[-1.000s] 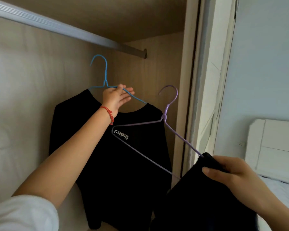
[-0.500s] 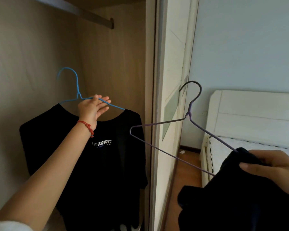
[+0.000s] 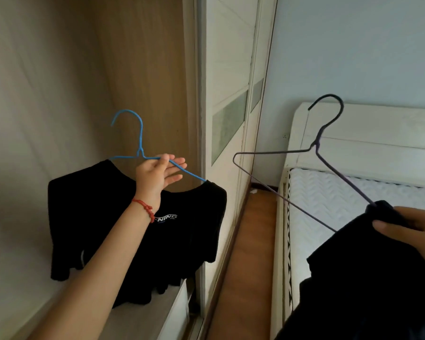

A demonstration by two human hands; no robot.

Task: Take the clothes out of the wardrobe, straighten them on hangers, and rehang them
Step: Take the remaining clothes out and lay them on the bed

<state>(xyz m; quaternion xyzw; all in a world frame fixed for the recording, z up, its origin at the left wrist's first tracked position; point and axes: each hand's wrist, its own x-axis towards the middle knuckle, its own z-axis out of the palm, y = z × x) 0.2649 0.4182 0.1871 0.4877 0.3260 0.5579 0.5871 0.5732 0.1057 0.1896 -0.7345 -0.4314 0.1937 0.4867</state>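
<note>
Both hands are busy: the left hand (image 3: 158,174) grips the right shoulder wire of a blue hanger (image 3: 138,148) inside the wardrobe (image 3: 142,69), the right hand (image 3: 410,229) pinches dark cloth (image 3: 378,278) outside it. Beyond the wardrobe stands a bed (image 3: 329,200). A black T-shirt (image 3: 187,231) hangs on the blue hanger — off the rail. One end of a purple hanger (image 3: 317,153) is tucked into the dark cloth — by the bed.

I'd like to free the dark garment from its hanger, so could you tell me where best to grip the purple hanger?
Grip the purple hanger at its twisted neck below the hook, coming from above: that junction is bare, while its lower right arm is buried in the dark garment the right hand holds.
</note>
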